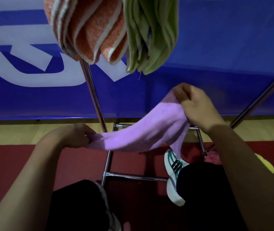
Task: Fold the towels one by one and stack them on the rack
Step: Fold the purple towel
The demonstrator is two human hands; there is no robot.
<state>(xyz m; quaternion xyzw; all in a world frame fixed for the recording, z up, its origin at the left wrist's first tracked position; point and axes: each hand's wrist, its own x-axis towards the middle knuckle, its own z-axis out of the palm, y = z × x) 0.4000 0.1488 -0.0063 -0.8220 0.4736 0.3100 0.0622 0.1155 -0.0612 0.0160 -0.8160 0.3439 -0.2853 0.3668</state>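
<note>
Chrome rack [93, 90]: orange striped towels [89, 29] and green towels [151, 34] hang folded, side by side. Rack base on red floor [76, 164]; shoe [174, 169] near base.

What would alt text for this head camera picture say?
Two bare hands stretch a soft lilac towel between them, the left hand gripping one end, the right hand the other. Above hang folded orange-and-white striped towels and pale green towels on a chrome metal rack.

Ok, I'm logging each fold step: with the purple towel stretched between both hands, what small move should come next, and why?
Probably bring the right hand across to the left hand, halving the purple towel: each grip pinches one end, and it sags unfolded between them.
</note>
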